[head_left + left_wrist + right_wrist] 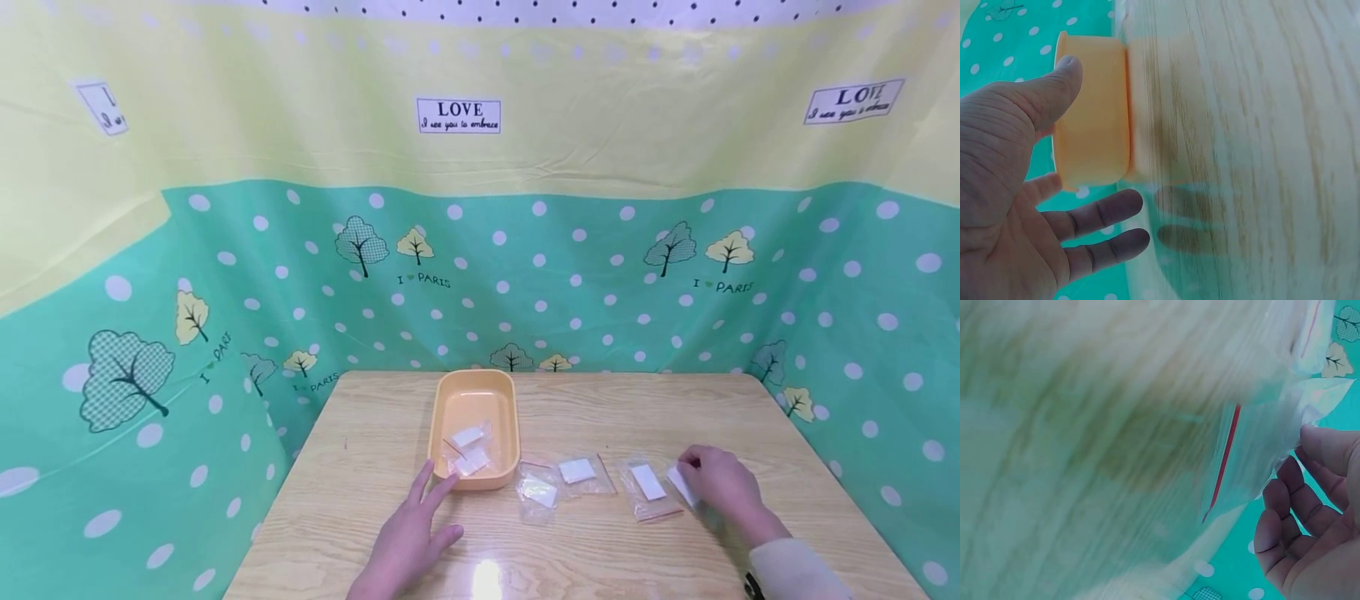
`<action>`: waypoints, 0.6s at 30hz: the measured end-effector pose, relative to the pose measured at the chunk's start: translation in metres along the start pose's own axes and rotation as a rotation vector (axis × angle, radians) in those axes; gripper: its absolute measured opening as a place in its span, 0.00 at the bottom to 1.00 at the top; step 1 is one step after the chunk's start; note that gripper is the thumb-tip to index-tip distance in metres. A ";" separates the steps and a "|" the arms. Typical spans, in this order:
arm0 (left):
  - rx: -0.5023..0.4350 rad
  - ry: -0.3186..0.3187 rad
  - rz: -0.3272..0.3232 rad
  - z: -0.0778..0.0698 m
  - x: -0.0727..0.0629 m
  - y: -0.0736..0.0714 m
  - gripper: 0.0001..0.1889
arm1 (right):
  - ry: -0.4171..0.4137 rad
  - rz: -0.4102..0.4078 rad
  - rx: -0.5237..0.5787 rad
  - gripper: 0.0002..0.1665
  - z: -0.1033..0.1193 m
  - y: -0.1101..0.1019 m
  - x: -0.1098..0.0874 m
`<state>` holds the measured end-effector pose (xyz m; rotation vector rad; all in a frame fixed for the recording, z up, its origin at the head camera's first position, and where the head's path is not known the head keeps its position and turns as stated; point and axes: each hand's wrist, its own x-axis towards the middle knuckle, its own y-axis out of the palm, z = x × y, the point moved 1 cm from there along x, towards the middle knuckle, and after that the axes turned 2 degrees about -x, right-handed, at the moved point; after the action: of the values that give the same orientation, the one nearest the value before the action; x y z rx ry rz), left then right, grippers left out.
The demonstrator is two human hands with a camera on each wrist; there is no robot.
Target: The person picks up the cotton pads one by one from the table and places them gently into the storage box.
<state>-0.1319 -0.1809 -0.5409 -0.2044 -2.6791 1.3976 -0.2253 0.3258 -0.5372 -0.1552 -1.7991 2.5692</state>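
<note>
Wood-grain table (pixel 600 567) under both hands, polka-dot cloth (pixel 525 275) hung behind it. Left hand (pixel 411 537) lies near the front edge, fingers spread and straight, holding nothing, fingertips just short of the orange tray (pixel 442 400). Wrist view confirms it: open palm, tray wall right beside the thumb. Inside the tray, a few small clear bags (pixel 468 450). Over on the right, the right hand (pixel 720 483) has its fingers curled down on a small bag (pixel 681 485) with a white insert, pinching its edge on the tabletop. Three more bags (pixel 581 475) lie in a row between tray and hand, flat, apart from each other.
</note>
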 end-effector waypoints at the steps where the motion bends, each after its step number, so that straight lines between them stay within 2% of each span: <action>1: -0.001 0.002 0.002 0.000 0.000 0.000 0.42 | -0.004 -0.005 0.012 0.14 0.000 -0.001 0.000; 6: -0.003 0.009 0.005 0.001 0.000 0.000 0.42 | -0.026 -0.027 0.074 0.17 0.006 -0.007 0.000; 10: 0.001 0.007 -0.005 0.000 0.000 0.000 0.42 | -0.037 -0.030 0.166 0.17 0.014 -0.010 0.002; 18: -0.005 -0.004 -0.002 0.000 0.000 0.000 0.43 | -0.106 -0.078 0.285 0.16 0.033 -0.011 0.009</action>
<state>-0.1318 -0.1808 -0.5408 -0.1993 -2.6849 1.3922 -0.2376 0.2995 -0.5163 0.0526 -1.4105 2.7857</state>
